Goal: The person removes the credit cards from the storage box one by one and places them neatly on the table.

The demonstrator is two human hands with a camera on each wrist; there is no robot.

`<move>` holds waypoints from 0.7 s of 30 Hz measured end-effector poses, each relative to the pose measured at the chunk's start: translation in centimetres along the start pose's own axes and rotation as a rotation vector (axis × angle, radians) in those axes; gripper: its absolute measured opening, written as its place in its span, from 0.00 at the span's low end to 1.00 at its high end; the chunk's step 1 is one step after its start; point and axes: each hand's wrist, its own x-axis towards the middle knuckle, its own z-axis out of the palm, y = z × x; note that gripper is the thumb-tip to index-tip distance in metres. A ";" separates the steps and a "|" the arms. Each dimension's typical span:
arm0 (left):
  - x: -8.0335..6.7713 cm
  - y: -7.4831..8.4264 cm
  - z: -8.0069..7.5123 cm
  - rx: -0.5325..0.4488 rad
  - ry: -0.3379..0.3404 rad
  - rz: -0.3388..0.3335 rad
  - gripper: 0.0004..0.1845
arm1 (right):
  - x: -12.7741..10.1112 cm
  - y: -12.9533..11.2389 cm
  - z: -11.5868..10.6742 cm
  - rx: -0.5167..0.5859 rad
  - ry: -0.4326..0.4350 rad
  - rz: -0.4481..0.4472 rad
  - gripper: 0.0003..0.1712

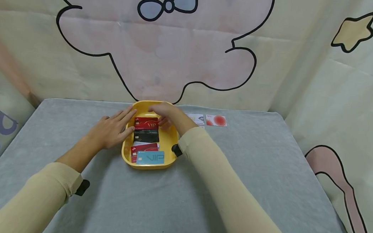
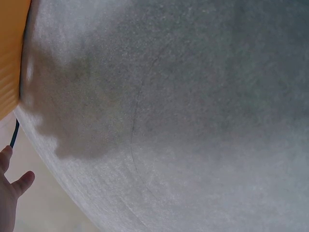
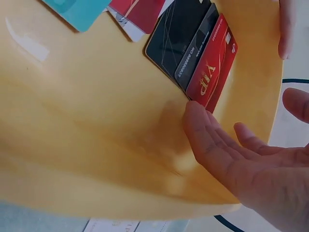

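A yellow tray sits mid-table with several cards in it. The farthest is a red VIP card, then a black card, a red card and a blue VIP card. My left hand lies flat, straight fingers on the tray's left rim. My right hand reaches over the tray's far right. In the right wrist view its fingers are relaxed and one tip touches the corner of the red VIP card. The tray floor there is bare.
Two loose cards lie on the grey table cloth right of the tray: a white card and a white card with a red circle. A cartoon-printed cloth backdrop rises behind the table and along the right side.
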 end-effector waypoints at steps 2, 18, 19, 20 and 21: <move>0.0 0.0 0.0 0.000 0.003 0.000 0.39 | -0.1 0.1 0.0 -0.003 0.004 -0.008 0.30; 0.0 0.1 0.0 0.005 0.000 0.002 0.39 | 0.4 0.0 0.4 -0.080 0.040 -0.171 0.17; 0.0 0.1 0.0 0.006 0.002 0.002 0.39 | 0.3 0.0 0.5 -0.086 0.035 -0.197 0.15; 0.0 0.1 0.0 0.005 0.003 0.002 0.39 | 0.3 0.0 0.6 -0.083 0.025 -0.222 0.13; 0.0 0.1 -0.1 0.003 0.007 0.002 0.39 | 0.2 0.0 0.6 -0.082 0.016 -0.244 0.12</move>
